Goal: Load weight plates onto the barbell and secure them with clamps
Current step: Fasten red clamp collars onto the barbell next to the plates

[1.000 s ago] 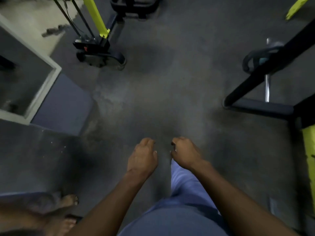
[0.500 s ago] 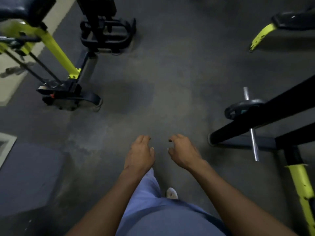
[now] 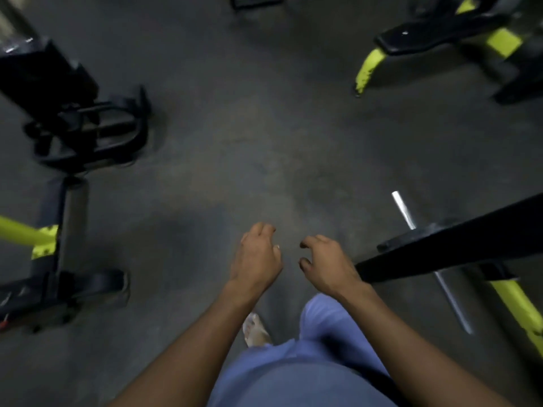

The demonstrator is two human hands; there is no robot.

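From the head camera, the left hand [image 3: 257, 257] and right hand [image 3: 326, 264] hang side by side over the dark floor [image 3: 264, 127], fingers loosely curled and holding nothing. The barbell [image 3: 426, 254] lies at right, a weight plate [image 3: 417, 237] on it, partly behind a black frame bar [image 3: 458, 245].

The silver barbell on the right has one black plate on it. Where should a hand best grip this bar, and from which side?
Probably on the bare shaft of the barbell nearer the person, below the black plate, coming from above with the right hand. That stretch lies free and looks thin enough to wrap; the black frame beam crosses over the middle.
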